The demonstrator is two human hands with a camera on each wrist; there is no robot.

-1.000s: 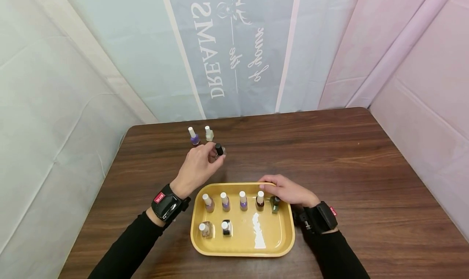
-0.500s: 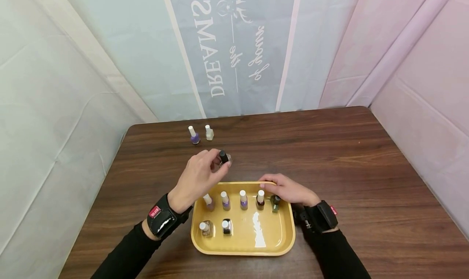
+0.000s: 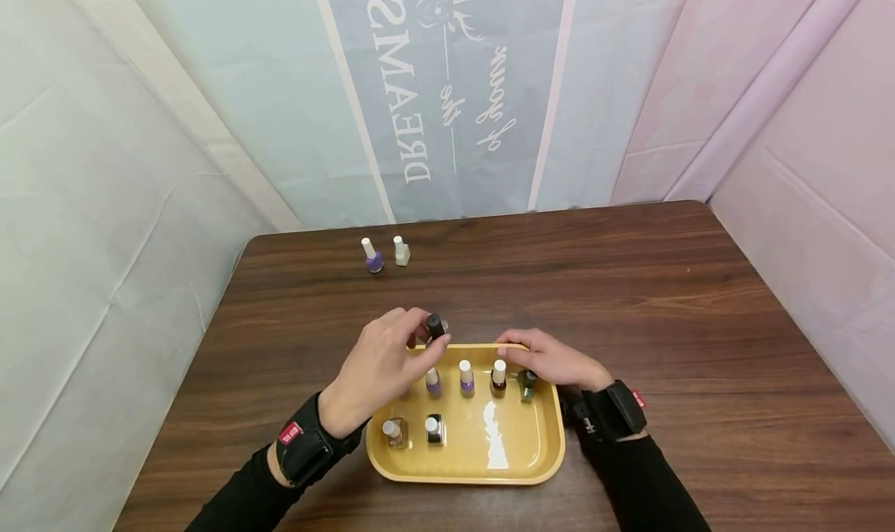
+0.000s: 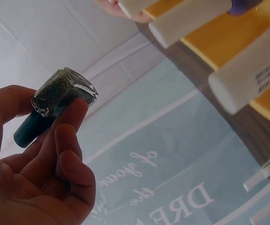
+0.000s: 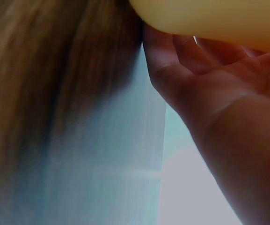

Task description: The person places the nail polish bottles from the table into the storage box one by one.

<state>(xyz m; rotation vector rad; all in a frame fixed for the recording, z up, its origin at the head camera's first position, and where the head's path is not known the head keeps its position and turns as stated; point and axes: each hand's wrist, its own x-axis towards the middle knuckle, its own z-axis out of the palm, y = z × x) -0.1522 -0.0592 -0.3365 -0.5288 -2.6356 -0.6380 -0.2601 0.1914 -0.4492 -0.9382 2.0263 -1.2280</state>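
Note:
My left hand [image 3: 377,361] pinches a nail polish bottle [image 3: 436,326] by its black cap, above the far rim of the yellow tray [image 3: 475,476]. In the left wrist view, that glittery dark bottle [image 4: 62,91] is between thumb and fingers. My right hand [image 3: 555,361] grips the tray's far right corner, its fingers along the outside of the rim. Inside the tray stand several nail polish bottles, among them a purple one [image 3: 466,380], a dark red one [image 3: 498,380] and a green one with a dark cap [image 3: 527,386]. The left hand partly hides the back row.
Two white-capped bottles stand at the table's far left, one purple [image 3: 374,259] and one pale [image 3: 402,253]. The brown wooden table [image 3: 664,322] extends around the tray. Fabric curtains [image 3: 280,113] hang behind it and at both sides.
My left hand has carried the black-capped bottle toward me and slightly right, from near the two far bottles to the tray's far rim. The right hand and the tray stay in place.

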